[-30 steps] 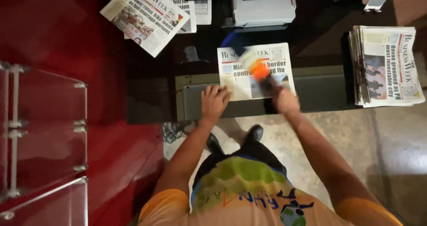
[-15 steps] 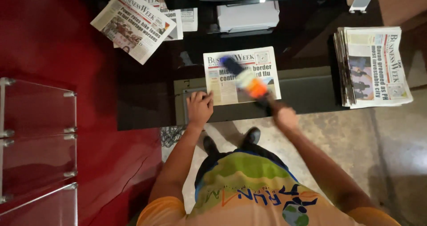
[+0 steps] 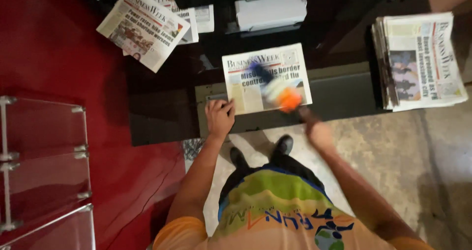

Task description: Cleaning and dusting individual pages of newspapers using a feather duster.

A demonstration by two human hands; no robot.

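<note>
pinning one flat newspaper with splayed left hand | right hand gripping blurry orange-blue duster | two more paper stacks

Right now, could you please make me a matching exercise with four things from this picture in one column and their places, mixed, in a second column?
Things:
1. left hand
2. right hand
3. stack of newspapers
4. glass shelf unit

Places:
A. far right of the dark counter
B. holding a blurred orange-tipped duster over the middle newspaper
C. on the red floor, at the left
D. pressing the middle newspaper's lower left corner

Pairs: 1-D, 2-B, 3-A, 4-C
</note>
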